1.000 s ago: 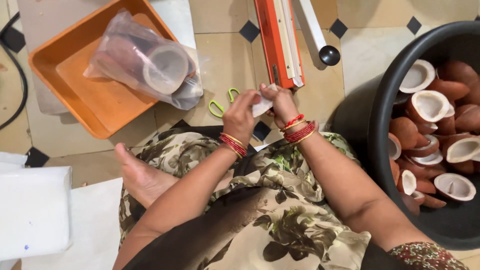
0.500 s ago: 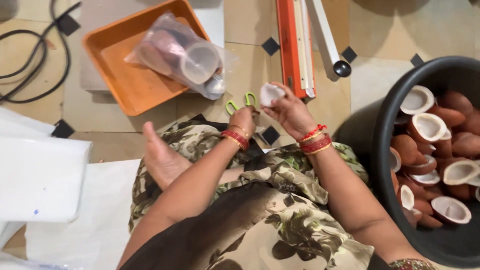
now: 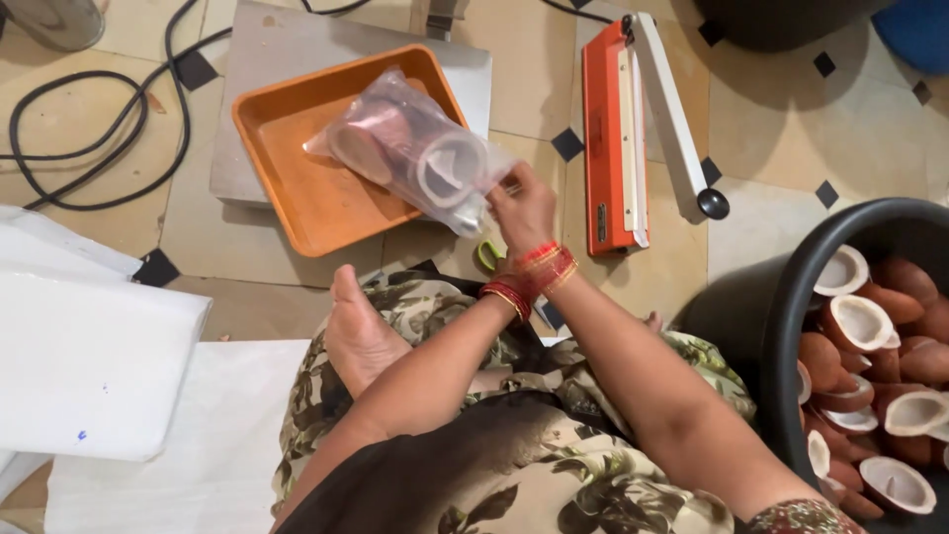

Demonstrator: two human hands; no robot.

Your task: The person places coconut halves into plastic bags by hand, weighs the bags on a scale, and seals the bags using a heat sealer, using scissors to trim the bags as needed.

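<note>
an orange heat sealer (image 3: pixel 615 138) lies near a black tub (image 3: pixel 791 297) of clay lamps (image 3: pixel 870 346).

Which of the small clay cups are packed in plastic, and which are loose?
Those in the clear plastic bag lying over the orange tray are packed, by the hands. The ones in the black tub are loose.

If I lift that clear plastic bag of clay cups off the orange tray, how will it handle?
The clear plastic bag is thin film, so it probably sags and crinkles. The clay cups inside look loose, likely shifting and knocking together. Half overhanging the orange tray, it may slide off.
</note>
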